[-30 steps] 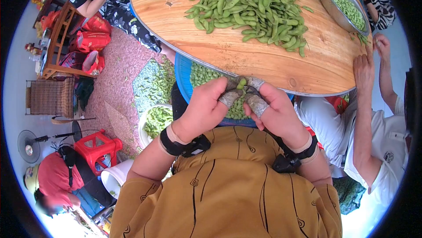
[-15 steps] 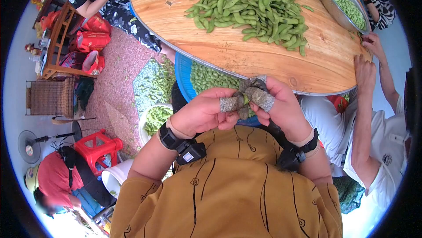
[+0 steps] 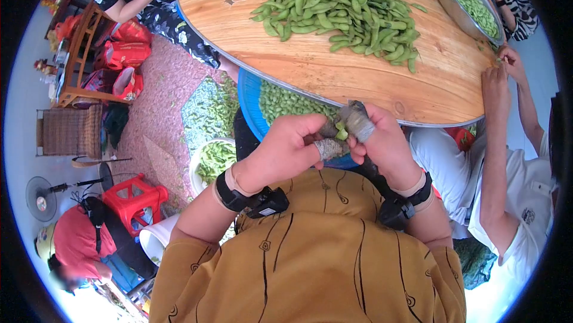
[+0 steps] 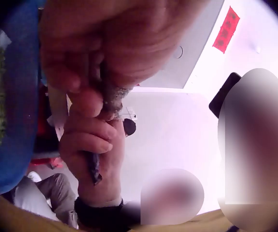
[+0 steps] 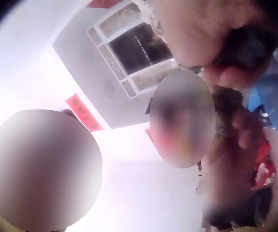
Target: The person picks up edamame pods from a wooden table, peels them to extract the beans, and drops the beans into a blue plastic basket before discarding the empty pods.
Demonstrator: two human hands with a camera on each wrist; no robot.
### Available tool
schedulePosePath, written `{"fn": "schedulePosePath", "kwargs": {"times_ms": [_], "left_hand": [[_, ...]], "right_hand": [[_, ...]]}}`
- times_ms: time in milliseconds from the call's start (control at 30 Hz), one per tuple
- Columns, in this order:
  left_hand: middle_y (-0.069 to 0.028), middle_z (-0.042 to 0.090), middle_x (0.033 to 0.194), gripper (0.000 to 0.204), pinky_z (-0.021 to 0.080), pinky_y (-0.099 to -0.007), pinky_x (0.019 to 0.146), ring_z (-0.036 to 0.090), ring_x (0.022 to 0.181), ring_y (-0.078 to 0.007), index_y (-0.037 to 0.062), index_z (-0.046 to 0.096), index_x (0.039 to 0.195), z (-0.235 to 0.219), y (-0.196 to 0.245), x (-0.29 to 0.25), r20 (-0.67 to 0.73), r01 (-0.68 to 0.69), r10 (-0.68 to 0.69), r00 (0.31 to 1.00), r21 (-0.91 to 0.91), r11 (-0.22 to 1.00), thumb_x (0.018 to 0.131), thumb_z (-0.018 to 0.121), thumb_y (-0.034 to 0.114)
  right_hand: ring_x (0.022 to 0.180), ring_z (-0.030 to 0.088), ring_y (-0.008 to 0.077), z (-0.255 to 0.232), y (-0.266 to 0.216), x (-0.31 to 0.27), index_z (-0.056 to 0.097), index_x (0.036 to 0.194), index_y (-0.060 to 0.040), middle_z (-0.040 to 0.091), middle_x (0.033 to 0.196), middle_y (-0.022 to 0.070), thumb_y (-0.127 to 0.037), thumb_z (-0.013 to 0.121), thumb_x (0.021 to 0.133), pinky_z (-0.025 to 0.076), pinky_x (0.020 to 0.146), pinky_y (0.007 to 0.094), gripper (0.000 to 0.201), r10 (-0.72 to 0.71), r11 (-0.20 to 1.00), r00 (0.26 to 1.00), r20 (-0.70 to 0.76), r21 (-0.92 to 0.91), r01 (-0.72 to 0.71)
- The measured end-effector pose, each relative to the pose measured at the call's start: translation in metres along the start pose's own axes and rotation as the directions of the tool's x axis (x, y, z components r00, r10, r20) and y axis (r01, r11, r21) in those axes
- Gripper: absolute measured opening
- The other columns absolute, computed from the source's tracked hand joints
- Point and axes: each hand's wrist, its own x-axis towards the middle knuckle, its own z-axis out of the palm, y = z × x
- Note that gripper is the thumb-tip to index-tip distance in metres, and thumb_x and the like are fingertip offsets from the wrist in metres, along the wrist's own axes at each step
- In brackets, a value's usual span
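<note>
In the head view my left hand (image 3: 280, 147) and right hand (image 3: 385, 144) meet over a blue basin (image 3: 252, 105) of shelled green soybeans (image 3: 289, 99). Grey wrapping covers thumbs and fingers of both hands. Between the wrapped fingertips a green soybean pod (image 3: 341, 131) is pinched from both sides, mostly hidden by them. The left wrist view has my left hand (image 4: 119, 43) close above, its curled fingers meeting the right hand's. Seen from the right wrist, the right hand (image 5: 201, 38) is dark and blurred, with the left hand below it.
A heap of soybean pods (image 3: 346, 16) lies on the wooden table (image 3: 250, 42), whose edge overhangs the basin. A metal bowl (image 3: 471, 4) of beans stands at far right. Another person's hands (image 3: 496, 87) work at the table's right edge. A white bucket (image 3: 194, 168) holds pods.
The hands were pressed together around a pod half a second ago. Now their fingertips are slightly apart, and more green shows between them. At right, the other person's hands have come together.
</note>
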Motion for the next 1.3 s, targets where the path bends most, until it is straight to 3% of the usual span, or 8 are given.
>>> {"fn": "schedulePosePath", "kwargs": {"times_ms": [133, 233, 400, 700, 833, 900, 1000, 1300], "left_hand": [[-0.0006, 0.06, 0.076, 0.007, 0.049, -0.021, 0.054, 0.058, 0.065, -0.0062, -0.0005, 0.059, 0.092, -0.002, 0.002, 0.0, -0.061, 0.029, -0.032, 0.998, -0.053, 0.998, 0.088, 0.06, 0.005], [-0.0019, 0.059, 0.072, 0.005, 0.049, -0.0226, 0.054, 0.059, 0.063, -0.0073, -0.0004, 0.058, 0.09, 0.0, 0.003, -0.002, -0.101, -0.049, 0.071, 0.992, 0.209, 0.977, 0.088, 0.058, 0.004], [-0.0067, 0.059, 0.063, 0.006, 0.047, -0.0279, 0.05, 0.062, 0.056, -0.0175, 0.0022, 0.058, 0.084, -0.001, -0.001, -0.004, -0.048, -0.271, 0.36, 0.932, 0.566, 0.778, 0.086, 0.058, 0.008], [-0.0097, 0.055, 0.062, 0.011, 0.044, -0.0335, 0.05, 0.057, 0.052, -0.023, 0.0035, 0.054, 0.074, -0.003, 0.01, -0.002, 0.043, -0.424, 0.579, 0.814, 0.725, 0.543, 0.083, 0.059, 0.008], [-0.0089, 0.053, 0.063, 0.012, 0.043, -0.0316, 0.049, 0.054, 0.052, -0.0205, 0.0028, 0.054, 0.076, -0.002, 0.006, 0.0, 0.063, -0.467, 0.607, 0.792, 0.703, 0.536, 0.085, 0.058, 0.01], [-0.0049, 0.052, 0.062, 0.013, 0.041, -0.0278, 0.048, 0.052, 0.051, -0.0147, 0.0024, 0.054, 0.078, 0.001, 0.003, -0.003, -0.061, -0.335, 0.397, 0.916, 0.429, 0.839, 0.089, 0.055, 0.011], [-0.0013, 0.05, 0.061, 0.017, 0.039, -0.0248, 0.047, 0.05, 0.053, -0.0085, 0.0023, 0.054, 0.078, 0.002, 0.004, -0.004, -0.113, -0.079, 0.087, 0.99, 0.077, 0.994, 0.092, 0.052, 0.012], [0.0015, 0.051, 0.061, 0.016, 0.037, -0.0226, 0.045, 0.048, 0.05, -0.0071, 0.0037, 0.055, 0.081, 0.0, 0.0, -0.001, -0.055, -0.238, 0.272, 0.961, 0.338, 0.911, 0.093, 0.051, 0.013]], "right_hand": [[0.045, 0.046, 0.0061, 0.0, -0.004, -0.004, 0.058, 0.092, -0.0037, 0.055, 0.064, -0.0007, -0.012, 0.061, 0.088, 0.035, 0.041, 0.0198, 0.01, -0.047, 0.998, 0.999, 0.01, -0.033, 0.048], [0.046, 0.045, 0.0051, -0.008, -0.002, -0.004, 0.06, 0.094, -0.0026, 0.054, 0.063, -0.0017, -0.011, 0.061, 0.088, 0.034, 0.041, 0.0198, 0.01, -0.107, 0.985, 0.992, 0.061, -0.129, 0.114], [0.047, 0.045, 0.0045, -0.007, -0.01, -0.008, 0.061, 0.093, -0.0014, 0.054, 0.063, -0.0017, -0.01, 0.061, 0.087, 0.033, 0.041, 0.0197, 0.01, -0.115, 0.975, 0.988, 0.105, -0.18, 0.133], [0.049, 0.046, 0.0039, -0.012, -0.006, -0.007, 0.061, 0.094, -0.0015, 0.055, 0.065, -0.0025, -0.011, 0.063, 0.087, 0.034, 0.043, 0.0197, 0.012, -0.149, 0.978, 0.969, 0.195, -0.114, 0.173], [0.051, 0.047, 0.0039, -0.007, -0.001, -0.007, 0.06, 0.093, -0.0027, 0.055, 0.066, -0.0036, -0.012, 0.066, 0.085, 0.037, 0.045, 0.0191, 0.014, -0.194, 0.976, 0.963, 0.186, -0.061, 0.208], [0.052, 0.048, 0.0038, -0.007, 0.007, -0.005, 0.06, 0.094, -0.003, 0.055, 0.067, -0.0039, -0.012, 0.066, 0.084, 0.038, 0.046, 0.0189, 0.015, -0.201, 0.979, 0.964, 0.175, -0.007, 0.205], [0.055, 0.05, 0.0029, -0.007, 0.011, -0.005, 0.059, 0.097, -0.002, 0.056, 0.07, -0.0037, -0.011, 0.067, 0.084, 0.04, 0.049, 0.0182, 0.018, -0.313, 0.922, 0.94, 0.133, -0.196, 0.334], [0.06, 0.049, 0.0013, -0.007, -0.007, -0.011, 0.059, 0.108, -0.0024, 0.059, 0.078, -0.0044, -0.01, 0.064, 0.085, 0.041, 0.052, 0.0183, 0.025, -0.226, 0.936, 0.972, 0.059, -0.263, 0.234]]}}
